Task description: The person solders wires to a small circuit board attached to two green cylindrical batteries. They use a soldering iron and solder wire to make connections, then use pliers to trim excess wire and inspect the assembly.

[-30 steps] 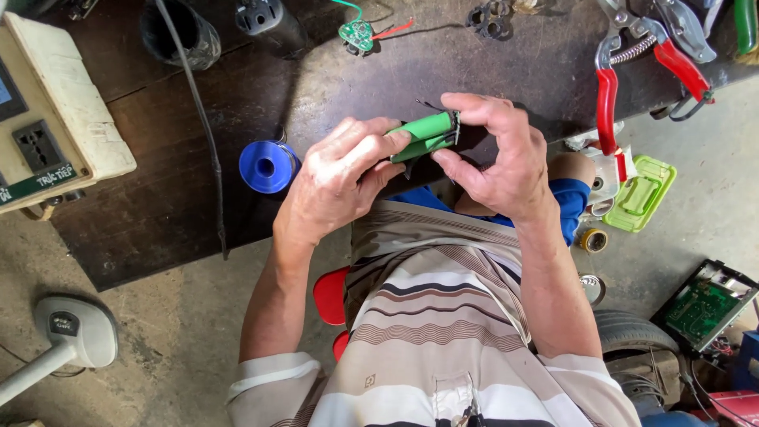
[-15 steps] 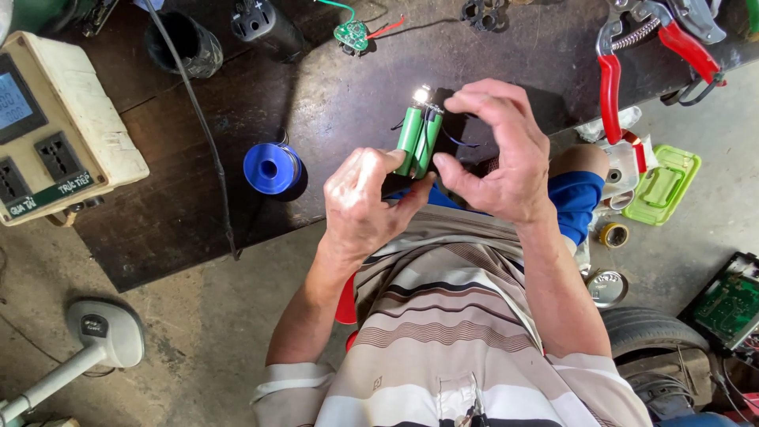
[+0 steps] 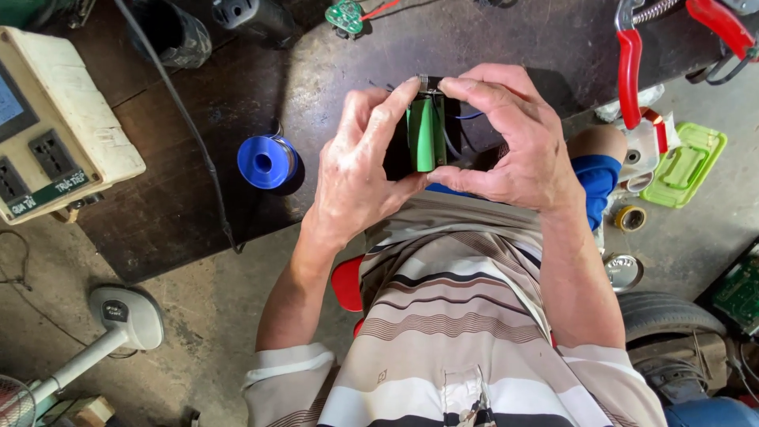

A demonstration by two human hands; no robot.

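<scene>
Between your two hands, above the near edge of the bench, sits the green battery pack, upright and off the surface. Your left hand wraps its side with the thumb pressing near the top; your right hand closes on the other side, forefinger and thumb pinching at the metal tab on top. Both hands are clenched on it, neither free.

Watch that tab: if bare metal bridges the cell ends under your fingertips, it could short and heat quickly. The thin dark wires trailing off the pack run behind your right fingers; a tug as you turn it could tear a joint loose. I can't tell from here whether their ends are bare, so treat them as live.

The pack hangs over your lap rather than squarely over the bench, so a slip would likely send it to the floor, not the wood.

Further out, the blue solder spool lies just left of your left wrist, and the black cable crosses the bench beside it; an elbow swing could snag either. The red-handled pliers rest well to your right.
</scene>
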